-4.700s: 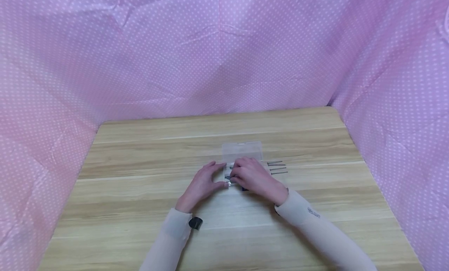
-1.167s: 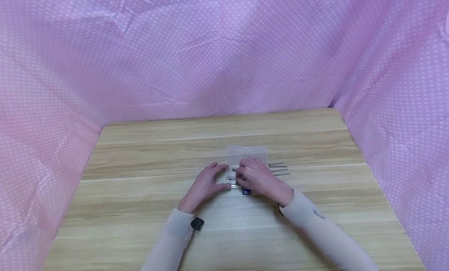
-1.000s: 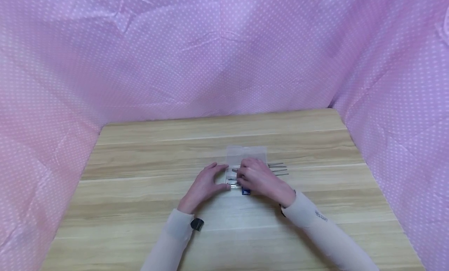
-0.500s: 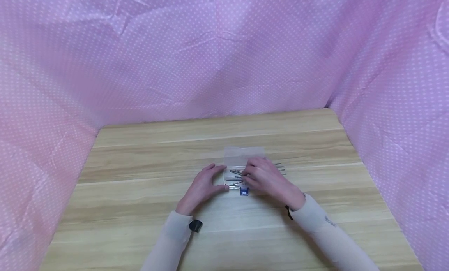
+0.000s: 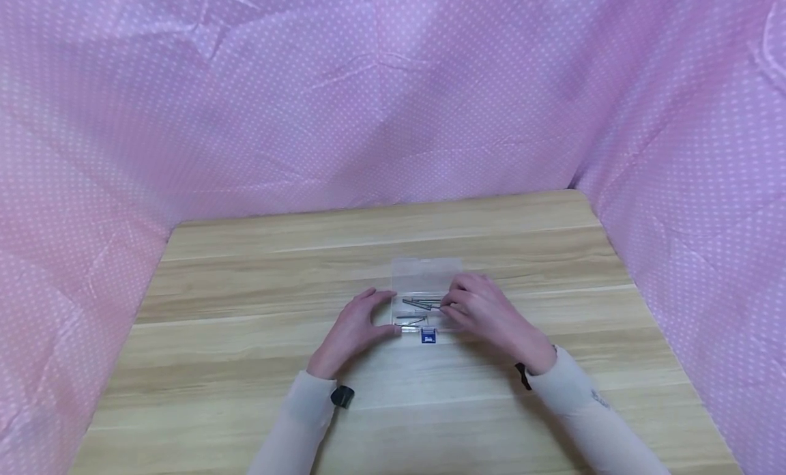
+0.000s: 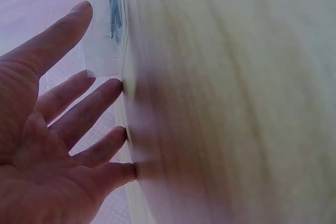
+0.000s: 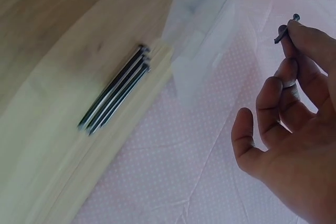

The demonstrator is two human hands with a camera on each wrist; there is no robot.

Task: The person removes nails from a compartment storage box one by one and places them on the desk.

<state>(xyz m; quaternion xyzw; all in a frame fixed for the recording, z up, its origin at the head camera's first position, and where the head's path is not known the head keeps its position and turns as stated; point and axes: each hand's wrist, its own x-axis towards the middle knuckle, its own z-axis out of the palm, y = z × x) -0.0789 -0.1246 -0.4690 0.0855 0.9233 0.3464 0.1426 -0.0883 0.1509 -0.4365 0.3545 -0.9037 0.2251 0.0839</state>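
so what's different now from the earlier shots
The right hand has drawn back to the right, off the clear plastic box, and now pinches a nail at the box's right edge. More nails now lie uncovered inside the box. The loose nails on the table are now hidden behind that hand in the head view. The left hand stays against the box's left side; the box has not moved.

A makeshift recording booth rather than a lived-in room. Pink cloth with white dots (image 5: 393, 99) hangs creased on three sides, closing in a single wood-grain desk (image 5: 245, 366) and hiding any walls behind it.
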